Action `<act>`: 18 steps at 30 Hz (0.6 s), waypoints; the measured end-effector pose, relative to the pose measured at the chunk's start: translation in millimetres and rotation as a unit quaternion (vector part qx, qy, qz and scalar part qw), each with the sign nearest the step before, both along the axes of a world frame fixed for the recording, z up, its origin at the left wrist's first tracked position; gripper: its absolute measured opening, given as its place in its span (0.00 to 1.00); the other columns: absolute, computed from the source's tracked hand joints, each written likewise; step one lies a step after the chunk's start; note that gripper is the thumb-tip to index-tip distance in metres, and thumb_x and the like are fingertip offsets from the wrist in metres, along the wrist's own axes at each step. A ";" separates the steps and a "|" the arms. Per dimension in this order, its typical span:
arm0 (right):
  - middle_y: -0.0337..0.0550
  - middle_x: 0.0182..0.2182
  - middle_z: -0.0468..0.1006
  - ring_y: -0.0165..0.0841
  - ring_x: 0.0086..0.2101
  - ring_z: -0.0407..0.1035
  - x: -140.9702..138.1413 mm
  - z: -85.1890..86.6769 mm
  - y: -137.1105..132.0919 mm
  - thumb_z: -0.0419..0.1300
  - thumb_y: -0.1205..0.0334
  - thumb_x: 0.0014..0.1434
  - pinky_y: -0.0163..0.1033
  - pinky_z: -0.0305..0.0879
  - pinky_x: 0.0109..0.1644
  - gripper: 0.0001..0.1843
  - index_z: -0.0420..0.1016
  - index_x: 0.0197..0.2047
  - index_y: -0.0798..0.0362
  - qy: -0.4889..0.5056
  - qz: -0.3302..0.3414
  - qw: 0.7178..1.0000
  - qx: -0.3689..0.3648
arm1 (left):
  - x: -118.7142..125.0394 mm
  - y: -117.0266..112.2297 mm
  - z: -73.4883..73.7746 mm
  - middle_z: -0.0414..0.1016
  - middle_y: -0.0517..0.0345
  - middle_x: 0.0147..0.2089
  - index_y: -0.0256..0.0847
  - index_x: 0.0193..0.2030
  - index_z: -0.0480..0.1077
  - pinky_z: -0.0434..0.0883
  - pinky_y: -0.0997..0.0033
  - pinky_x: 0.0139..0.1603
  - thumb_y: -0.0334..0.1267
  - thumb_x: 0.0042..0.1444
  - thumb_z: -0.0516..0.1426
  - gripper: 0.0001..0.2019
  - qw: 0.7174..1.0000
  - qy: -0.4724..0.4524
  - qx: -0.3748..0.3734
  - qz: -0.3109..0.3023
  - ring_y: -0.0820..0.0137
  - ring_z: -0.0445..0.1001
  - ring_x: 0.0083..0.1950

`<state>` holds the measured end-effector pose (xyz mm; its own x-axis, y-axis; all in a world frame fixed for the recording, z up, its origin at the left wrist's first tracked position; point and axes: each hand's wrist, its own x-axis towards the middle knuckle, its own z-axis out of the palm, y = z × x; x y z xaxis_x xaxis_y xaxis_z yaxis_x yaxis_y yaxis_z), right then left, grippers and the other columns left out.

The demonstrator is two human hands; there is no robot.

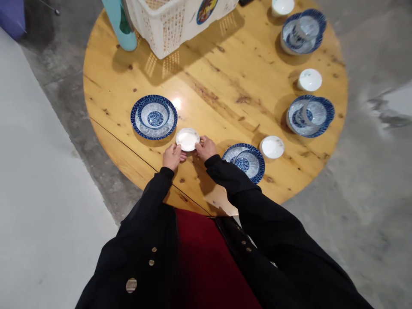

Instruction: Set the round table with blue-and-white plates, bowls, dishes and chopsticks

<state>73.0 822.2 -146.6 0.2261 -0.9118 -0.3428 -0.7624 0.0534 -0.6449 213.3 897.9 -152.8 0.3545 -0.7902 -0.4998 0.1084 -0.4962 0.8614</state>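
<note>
A small white bowl point(188, 139) is held at its near rim from both sides, low over the wooden table or resting on it; I cannot tell which. My left hand point(173, 157) grips its left side, thumb on the rim. On the right side, my right hand point(206, 148) has its fingers closed on the rim. Just beyond my left hand sits a blue-and-white bowl point(155, 118) inside a larger blue-patterned dish point(137, 121). Near my right forearm, another blue-patterned dish point(230, 152) holds a smaller bowl point(249, 162), partly hidden by the sleeve.
The round wooden table point(206, 103) has a white plastic basket point(167, 34) and a light-blue holder point(127, 40) at the back. Along its right side stand white bowls point(272, 147) and blue-patterned dishes point(291, 118) with smaller bowls inside. A seam crosses the table near its front edge.
</note>
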 end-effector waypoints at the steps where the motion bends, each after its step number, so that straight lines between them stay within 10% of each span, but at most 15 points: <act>1: 0.51 0.34 0.82 0.46 0.40 0.77 0.0 -1.1 0.1 0.52 0.62 0.57 0.49 0.72 0.48 0.20 0.73 0.50 0.58 -0.002 -0.001 1.000 -0.001 | -0.2 0.1 -0.4 0.77 0.56 0.25 0.40 0.29 0.62 0.74 0.76 0.24 0.46 0.61 0.55 0.15 1.000 0.000 -0.001 0.001 0.71 0.78 0.23; 18: 0.51 0.33 0.82 0.46 0.40 0.77 -0.9 -1.6 2.9 0.51 0.60 0.59 0.48 0.71 0.49 0.21 0.72 0.52 0.58 -0.002 0.010 1.000 -0.002 | 0.3 1.2 2.8 0.76 0.56 0.25 0.40 0.29 0.63 0.74 0.74 0.23 0.50 0.60 0.57 0.16 1.000 0.023 -0.010 0.010 0.71 0.76 0.22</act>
